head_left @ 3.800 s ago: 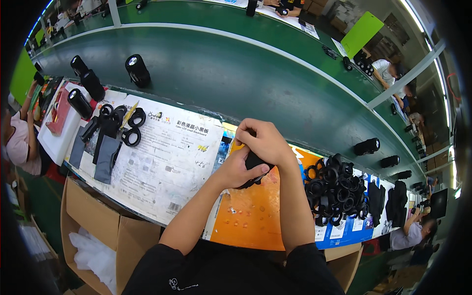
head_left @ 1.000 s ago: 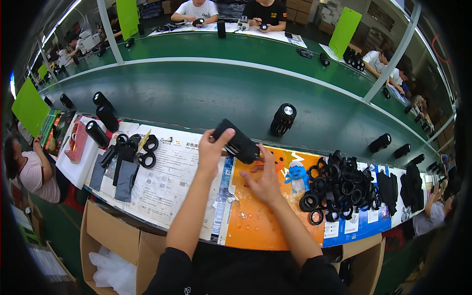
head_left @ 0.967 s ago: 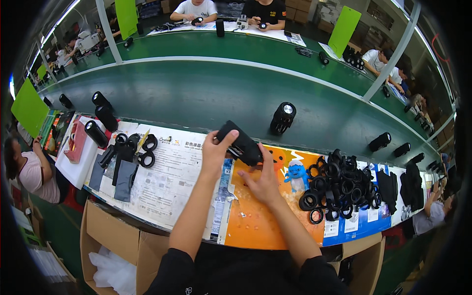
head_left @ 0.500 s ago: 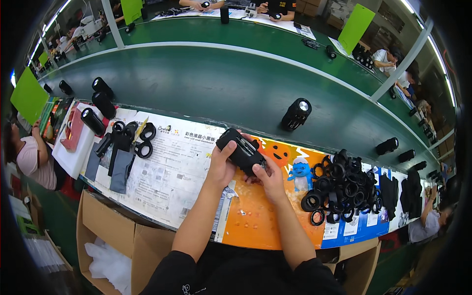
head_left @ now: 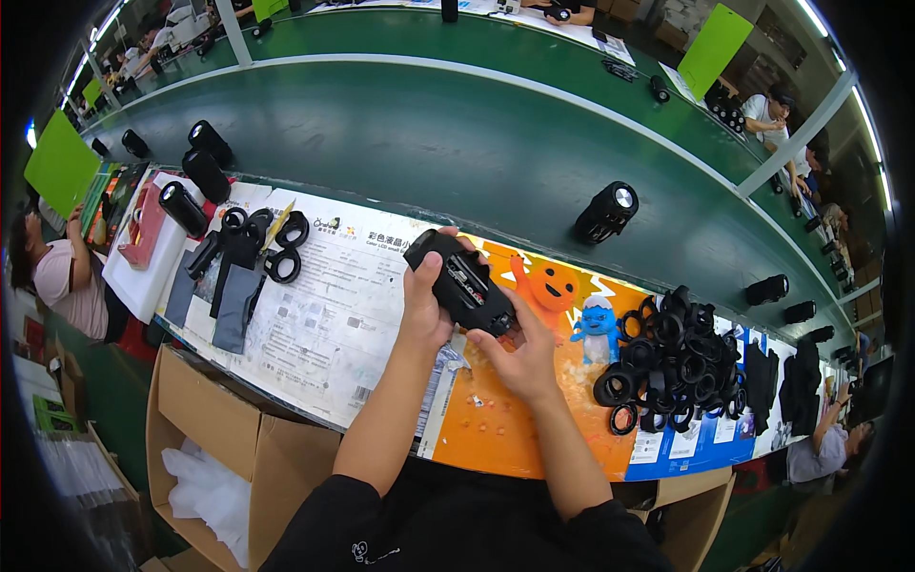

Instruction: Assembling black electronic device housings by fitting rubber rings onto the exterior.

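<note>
Between my two hands, above the worktop, is a black cylindrical portable speaker (head_left: 464, 292), tilted with its upper end toward the left. A recessed panel with small markings on its side faces up. My left hand (head_left: 426, 307) wraps the upper left end, thumb lying along the body. My right hand (head_left: 524, 351) grips the lower right end, with the thumb at its near edge and the fingers behind, partly hidden. Right of my hands lies a heap of black rings (head_left: 681, 357). Another black speaker (head_left: 607, 212) stands on the green conveyor belt beyond.
Several black speakers (head_left: 183, 209) stand at the left. Near them lie loose black rings (head_left: 283, 266), a yellow pen-like tool (head_left: 278, 221) and grey cloth-like pieces (head_left: 234, 319). An open cardboard box (head_left: 205, 400) sits below the table edge. Co-workers sit on both sides and across the belt (head_left: 381, 124).
The speaker has been rolled in my hands, so its recessed panel shows more fully. My right thumb has shifted left along its near edge. The whole view has tilted slightly.
</note>
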Demonstrator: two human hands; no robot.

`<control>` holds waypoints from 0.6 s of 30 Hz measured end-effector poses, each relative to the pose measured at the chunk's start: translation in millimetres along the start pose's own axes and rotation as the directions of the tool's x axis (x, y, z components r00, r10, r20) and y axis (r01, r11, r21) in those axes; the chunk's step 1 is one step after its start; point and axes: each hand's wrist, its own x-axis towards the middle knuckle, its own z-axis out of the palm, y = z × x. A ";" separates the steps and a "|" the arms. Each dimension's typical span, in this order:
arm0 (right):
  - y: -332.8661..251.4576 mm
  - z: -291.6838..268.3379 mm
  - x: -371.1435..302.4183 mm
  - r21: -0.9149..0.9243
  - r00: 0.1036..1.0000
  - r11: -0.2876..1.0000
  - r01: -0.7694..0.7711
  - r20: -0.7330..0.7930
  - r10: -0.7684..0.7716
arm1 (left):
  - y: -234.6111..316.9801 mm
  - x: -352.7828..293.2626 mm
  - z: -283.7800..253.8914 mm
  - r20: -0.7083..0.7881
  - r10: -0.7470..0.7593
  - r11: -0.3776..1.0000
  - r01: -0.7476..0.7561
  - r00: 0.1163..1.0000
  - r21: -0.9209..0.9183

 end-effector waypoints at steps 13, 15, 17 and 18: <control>16.8 -7.4 -8.3 0.291 1.000 0.957 0.006 0.018 -0.012 | -8.9 -5.3 5.0 0.173 -0.064 0.994 0.048 0.983 0.095; 17.6 -7.2 -9.9 0.254 0.999 0.967 0.030 0.014 -0.034 | -9.9 -5.5 4.5 0.206 -0.076 0.997 0.068 0.976 0.044; 20.2 -7.4 -10.9 0.216 0.998 0.975 0.055 0.010 -0.058 | -8.6 -6.8 4.6 0.222 -0.081 0.996 0.071 0.972 0.049; 23.0 -7.2 -11.8 0.254 0.999 0.966 0.045 0.010 -0.049 | -7.6 -7.4 5.3 0.237 -0.090 0.995 0.079 0.967 0.054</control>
